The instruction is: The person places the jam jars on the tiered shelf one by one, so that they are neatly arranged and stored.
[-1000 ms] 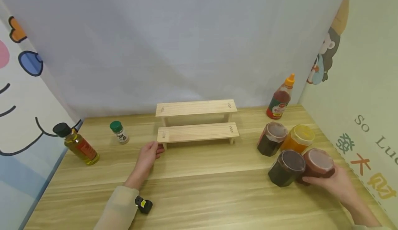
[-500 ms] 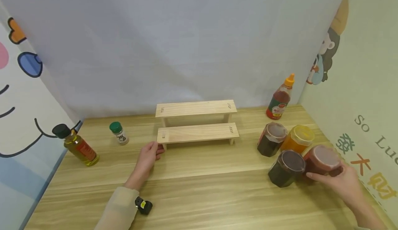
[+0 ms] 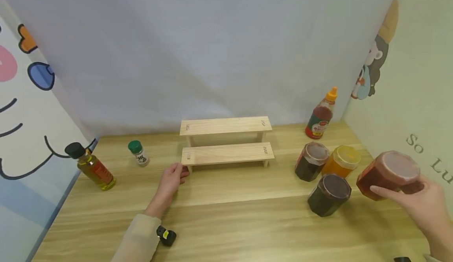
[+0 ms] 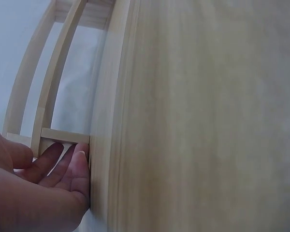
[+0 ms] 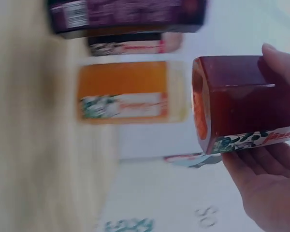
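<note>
In the head view a two-step wooden rack [image 3: 228, 154] stands at the back middle of the table. My left hand [image 3: 171, 181] is at its front left corner; in the left wrist view the thumb meets the end of the board and the curled fingertips touch the short leg [image 4: 65, 136]. My right hand [image 3: 426, 203] grips a red hexagonal jar [image 3: 387, 173] from the right, thumb on the near side. This jar hangs tilted above the table, its base visible in the right wrist view. Left of it stand a dark jar [image 3: 329, 197], an orange jar [image 3: 340, 163] and another dark jar [image 3: 311, 163].
A chili sauce bottle [image 3: 319, 116] with an orange nozzle stands at the back right. On the left are a green-capped shaker [image 3: 139, 154] and an oil bottle [image 3: 94, 169]. Cloth walls border the wooden table [image 3: 226, 222] at back and sides.
The red jar has been lifted off the table and carried right, away from the other jars, in my right hand. My left hand keeps its place at the rack.
</note>
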Tool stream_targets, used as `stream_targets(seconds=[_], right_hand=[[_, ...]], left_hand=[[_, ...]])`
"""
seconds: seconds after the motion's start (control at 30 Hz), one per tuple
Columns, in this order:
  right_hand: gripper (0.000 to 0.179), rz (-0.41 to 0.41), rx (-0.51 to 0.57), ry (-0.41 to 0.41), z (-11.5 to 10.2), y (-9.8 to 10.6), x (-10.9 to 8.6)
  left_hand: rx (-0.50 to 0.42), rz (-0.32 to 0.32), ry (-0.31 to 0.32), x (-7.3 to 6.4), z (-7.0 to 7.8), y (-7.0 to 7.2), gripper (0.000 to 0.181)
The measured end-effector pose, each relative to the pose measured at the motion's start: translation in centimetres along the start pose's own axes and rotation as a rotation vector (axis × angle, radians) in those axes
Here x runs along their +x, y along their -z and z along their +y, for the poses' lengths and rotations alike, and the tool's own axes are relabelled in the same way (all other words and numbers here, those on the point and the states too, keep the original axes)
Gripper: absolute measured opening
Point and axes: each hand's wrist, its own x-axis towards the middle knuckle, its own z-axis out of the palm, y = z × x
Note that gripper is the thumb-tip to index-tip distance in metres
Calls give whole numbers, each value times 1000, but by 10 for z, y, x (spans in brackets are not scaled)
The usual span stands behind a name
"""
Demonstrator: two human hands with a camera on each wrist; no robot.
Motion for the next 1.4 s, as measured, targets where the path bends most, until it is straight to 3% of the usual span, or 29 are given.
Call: stream_targets(seconds=[0.23,0.4,0.57,0.8,1.13,1.4], right_hand=[[72,-37,-13,-20,-38,-9,17],[71,-108,103,9,-64,-22,25],[61,-136,185,-30,-81,-38,28],[58,-197,326,-26,-97,-65,32],[61,-233,268,25,-120,-106,37],[64,-299,397,112,-126,-141,44]], left_hand=[[-1,-3,-2,0,-4,1,43],[0,-1,-4,0,-3,-1,43],[4,-1,-3,-2,-2,0,43],[7,-12,0,-2,-1,1,43],[12,-7,-6,-1,-2,0,43],[5,-9,-7,0,-4,0,43]])
